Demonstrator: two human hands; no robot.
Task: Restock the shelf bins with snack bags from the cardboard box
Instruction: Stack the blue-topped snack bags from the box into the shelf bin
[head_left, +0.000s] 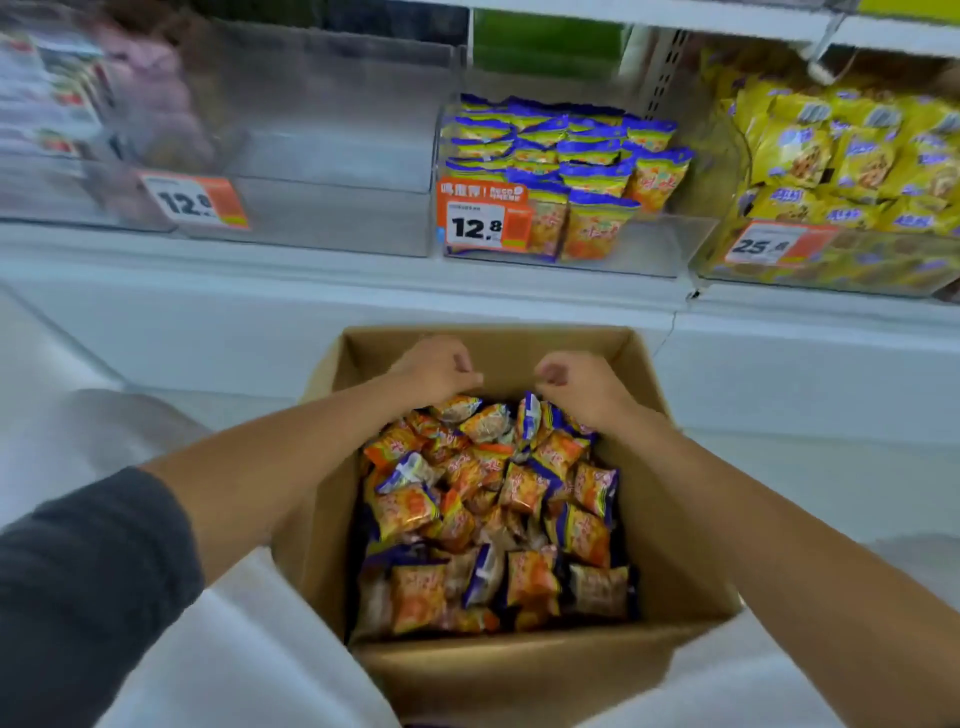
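The cardboard box (680, 519) stands open below the front edge of the shelf (311, 275), filled nearly wall to wall with orange snack bags (493, 525) trimmed in blue. Both hands are down at the box's far edge, on the highest part of the pile.

The left hand (436, 369) is near the far left corner. Its fingers (464, 364) are clenched downward, and a bag comes out from right under the knuckles; the tips are buried among the bags, so the grasp is seen only from above. The right hand (584, 387) is just beside it, nearer the far right corner. Its fingers (551, 374) are curled tight over a small clump of bags, one of which stands on edge with its blue seam up below the thumb. The two hands are near each other but not touching. A dark sleeve (88, 571) covers the left upper arm.

On the shelf, the middle bin (649, 254) holds rows of the same orange and blue bags behind a price tag (480, 221) reading 12.8. A clear left bin (337, 218) sits beside it, and a right bin (857, 283) holds yellow bags (841, 156).
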